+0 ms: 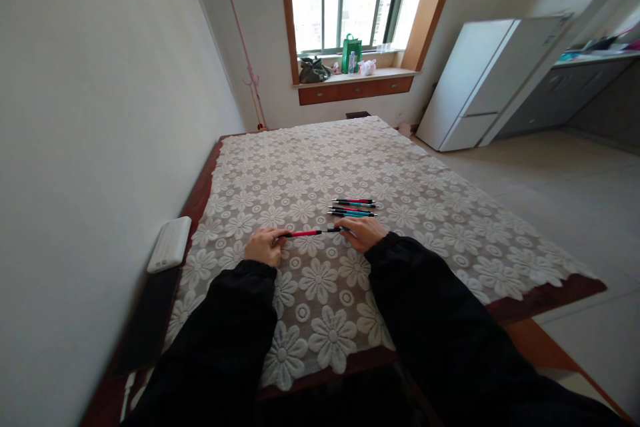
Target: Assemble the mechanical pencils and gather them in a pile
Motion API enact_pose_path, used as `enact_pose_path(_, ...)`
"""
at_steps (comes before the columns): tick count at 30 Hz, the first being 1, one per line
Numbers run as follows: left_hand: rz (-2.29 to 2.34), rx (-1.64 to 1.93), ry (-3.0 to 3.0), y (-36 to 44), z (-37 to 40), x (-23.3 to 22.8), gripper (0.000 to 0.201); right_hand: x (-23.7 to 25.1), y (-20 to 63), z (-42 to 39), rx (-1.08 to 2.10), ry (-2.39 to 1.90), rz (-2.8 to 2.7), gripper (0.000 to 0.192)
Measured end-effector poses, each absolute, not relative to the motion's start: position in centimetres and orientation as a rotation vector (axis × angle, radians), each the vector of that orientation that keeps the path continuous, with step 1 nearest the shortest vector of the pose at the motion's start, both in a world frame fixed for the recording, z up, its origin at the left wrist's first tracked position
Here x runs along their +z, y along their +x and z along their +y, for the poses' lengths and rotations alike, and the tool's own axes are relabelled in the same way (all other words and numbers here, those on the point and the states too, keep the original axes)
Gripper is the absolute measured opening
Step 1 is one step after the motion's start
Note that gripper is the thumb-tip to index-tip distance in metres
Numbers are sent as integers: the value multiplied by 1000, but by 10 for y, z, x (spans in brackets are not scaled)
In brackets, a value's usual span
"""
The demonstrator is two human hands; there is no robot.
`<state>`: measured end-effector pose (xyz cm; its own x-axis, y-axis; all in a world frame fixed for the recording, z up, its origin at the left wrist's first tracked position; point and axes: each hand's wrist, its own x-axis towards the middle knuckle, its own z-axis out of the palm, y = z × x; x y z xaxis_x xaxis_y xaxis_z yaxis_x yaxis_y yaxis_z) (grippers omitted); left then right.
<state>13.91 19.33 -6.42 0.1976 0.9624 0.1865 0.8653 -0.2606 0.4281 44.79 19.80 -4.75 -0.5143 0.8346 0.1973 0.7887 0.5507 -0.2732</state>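
Note:
My left hand [265, 246] is closed on a red pen [304, 233] with black ends, lying level just over the tablecloth. Its right end points at my right hand [364, 233], which is closed on a slim dark pen-like piece [333, 230]. Whether that piece is a cap or another pen, I cannot tell, since the fingers cover much of it. The two ends almost meet; a touch between them is not clear. Just beyond my right hand, several pens [353, 202] in red, teal and black lie side by side.
A lace flower tablecloth [320, 278] covers the dark red wooden table [555, 299]. On the left are a white power bank-like box [170, 244], a black flat pad [147, 320] and a white cable [128, 390]. A wall borders that side. Beyond stand a pink coat rack [240, 30] and a fridge [467, 83].

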Motion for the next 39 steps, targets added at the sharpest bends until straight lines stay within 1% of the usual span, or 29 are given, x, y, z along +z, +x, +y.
enact_pose_path(39, 1745, 682, 2160, 138, 195, -69, 31, -45, 447, 196, 228, -1352, -2476, 26)
